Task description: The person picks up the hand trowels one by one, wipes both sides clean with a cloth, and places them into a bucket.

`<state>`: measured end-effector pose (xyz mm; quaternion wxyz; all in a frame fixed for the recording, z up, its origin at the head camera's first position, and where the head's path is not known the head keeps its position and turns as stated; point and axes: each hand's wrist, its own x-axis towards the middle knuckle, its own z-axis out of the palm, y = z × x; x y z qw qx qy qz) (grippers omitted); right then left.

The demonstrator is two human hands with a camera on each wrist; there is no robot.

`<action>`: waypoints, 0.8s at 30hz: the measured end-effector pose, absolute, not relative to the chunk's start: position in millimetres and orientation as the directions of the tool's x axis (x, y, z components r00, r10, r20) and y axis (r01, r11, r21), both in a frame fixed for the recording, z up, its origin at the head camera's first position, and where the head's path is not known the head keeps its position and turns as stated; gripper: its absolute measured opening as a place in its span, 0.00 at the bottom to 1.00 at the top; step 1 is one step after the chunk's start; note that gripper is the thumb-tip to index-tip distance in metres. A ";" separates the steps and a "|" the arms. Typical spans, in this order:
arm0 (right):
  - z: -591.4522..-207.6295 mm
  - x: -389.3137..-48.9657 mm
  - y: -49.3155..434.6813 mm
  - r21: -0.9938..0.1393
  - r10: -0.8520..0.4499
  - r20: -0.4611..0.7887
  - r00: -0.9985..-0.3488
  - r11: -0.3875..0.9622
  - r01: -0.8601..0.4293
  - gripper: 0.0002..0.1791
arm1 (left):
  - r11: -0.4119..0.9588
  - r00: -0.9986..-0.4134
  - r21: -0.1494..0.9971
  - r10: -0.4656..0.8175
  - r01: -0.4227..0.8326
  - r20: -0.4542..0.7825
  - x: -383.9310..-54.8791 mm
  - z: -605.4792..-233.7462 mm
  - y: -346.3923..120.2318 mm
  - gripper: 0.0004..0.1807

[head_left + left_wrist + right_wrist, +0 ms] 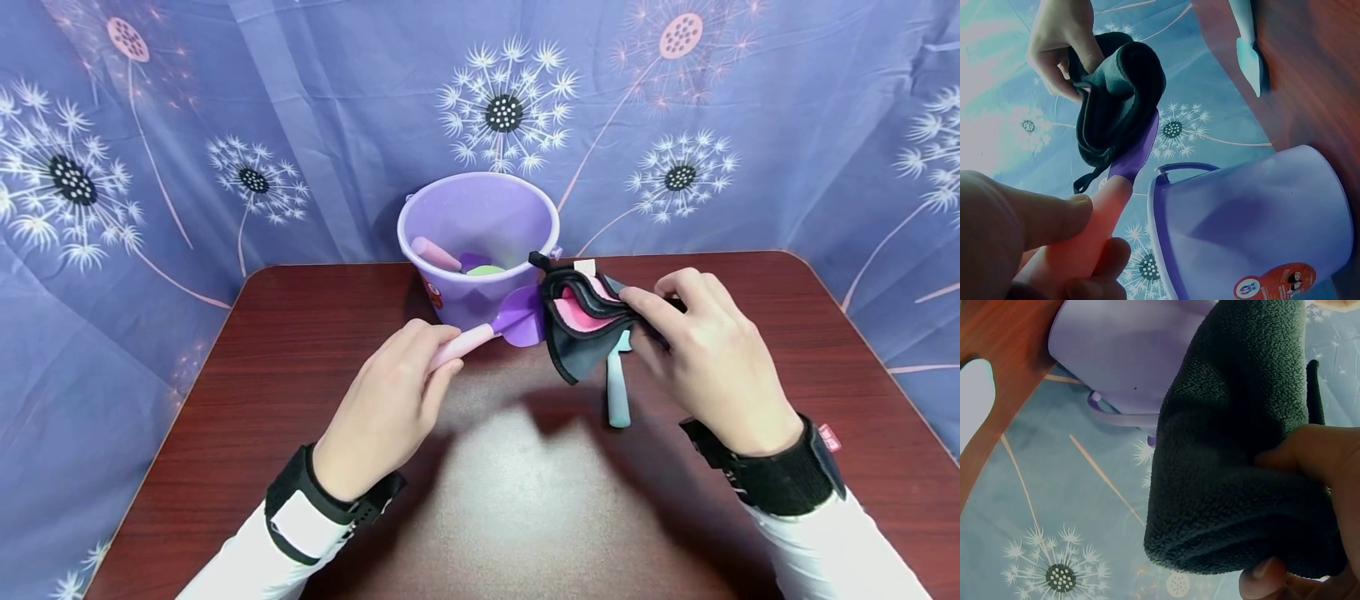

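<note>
My left hand [386, 400] grips the pink handle of a toy shovel [467, 342], thumb along it in the left wrist view. The shovel's purple blade points up and right. My right hand [712, 358] pinches a folded dark grey cleaning cloth [573, 354] with black edging, pink inner layers and a small hanging loop. The cloth is against the blade and hides part of it. In the right wrist view, the thumb presses into the fuzzy cloth [1229, 456]. Both hands are raised above the table, in front of a purple bucket [465, 292].
A pale teal toy tool [617, 392] lies on the brown table [300, 350], partly behind the cloth. Inside the bucket are a pink handle [435, 253] and a green piece [485, 270]. A blue dandelion-print curtain [360, 100] hangs behind the table.
</note>
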<state>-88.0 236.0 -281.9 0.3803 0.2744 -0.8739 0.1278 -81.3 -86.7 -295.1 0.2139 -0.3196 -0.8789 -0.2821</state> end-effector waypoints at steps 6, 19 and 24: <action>-280.3 -87.4 238.4 -0.003 -0.377 0.734 -0.565 0.830 -0.558 0.19 | 0.636 -0.715 0.378 0.430 0.673 0.552 -80.5 -294.4 -87.2 0.13; -284.8 -86.5 234.5 0.029 -0.415 0.710 -0.569 0.824 -0.566 0.17 | 0.643 -0.776 0.451 0.411 0.619 0.479 -81.3 -304.1 -81.3 0.13; -288.4 -85.7 228.9 0.041 -0.439 0.700 -0.563 0.812 -0.582 0.16 | 0.644 -0.770 0.441 0.422 0.626 0.478 -80.0 -307.6 -78.6 0.16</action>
